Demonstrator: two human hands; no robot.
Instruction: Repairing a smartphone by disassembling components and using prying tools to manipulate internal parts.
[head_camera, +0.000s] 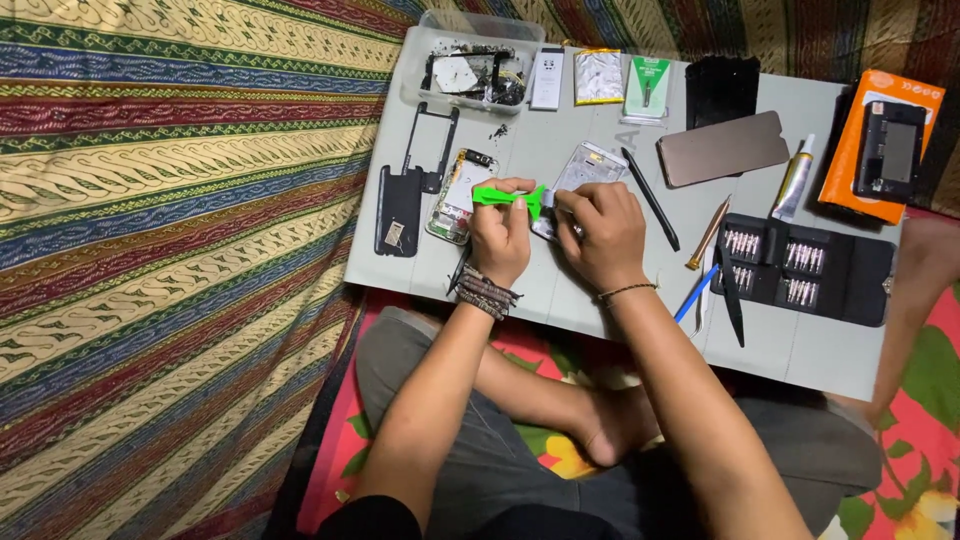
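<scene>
My left hand is closed around a bright green plastic pry tool whose tip points right. My right hand presses down on an opened phone frame, pale and silvery, lying on the grey work mat. The green tool's tip meets the frame's near edge between my two hands. Just left of my left hand lies another opened phone body with its circuit board showing.
A black back cover, a clear tub of parts, small packets, a brown phone panel, a glue tube, a black stylus, a screwdriver bit case and an orange box surround the hands. Patterned cloth lies left.
</scene>
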